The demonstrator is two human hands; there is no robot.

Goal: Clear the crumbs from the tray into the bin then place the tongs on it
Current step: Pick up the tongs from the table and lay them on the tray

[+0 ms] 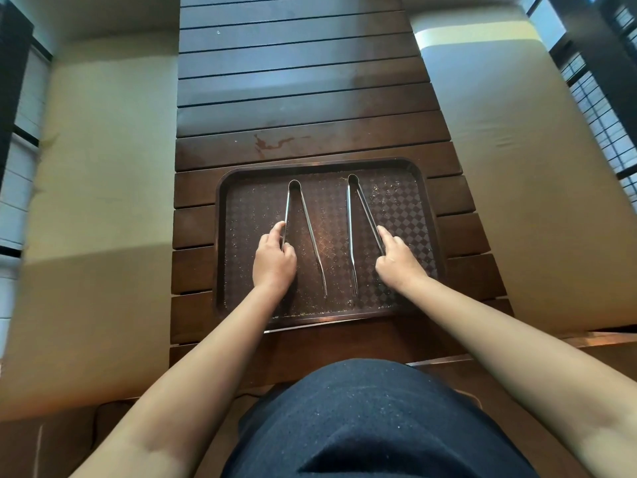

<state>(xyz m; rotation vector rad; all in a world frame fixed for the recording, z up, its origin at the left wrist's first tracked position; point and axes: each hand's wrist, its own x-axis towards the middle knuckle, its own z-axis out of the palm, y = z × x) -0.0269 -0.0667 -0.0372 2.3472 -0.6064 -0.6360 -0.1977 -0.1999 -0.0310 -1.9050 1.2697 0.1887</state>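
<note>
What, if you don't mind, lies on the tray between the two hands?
In the head view, between the left hand and right hand: the tongs' inner arms and crumb-strewn tray.

Dark brown slatted wooden bench [303, 98] runs down centre of view, planks crosswise with narrow gaps between. Reddish stain [272, 143] on one plank mid-bench; pale speck on a far plank. Beige cushioned seat [103, 188] along left side of bench, another beige cushioned seat [510, 174] along right side, both just beside the bench edges. Bright band of light [477, 36] across far end of right cushion; near part of left cushion in shadow. Dark-framed window with horizontal slats [599, 108] at right, bluish daylight through it. Pale slatted window [20, 174] with dark frame at far left.
</note>
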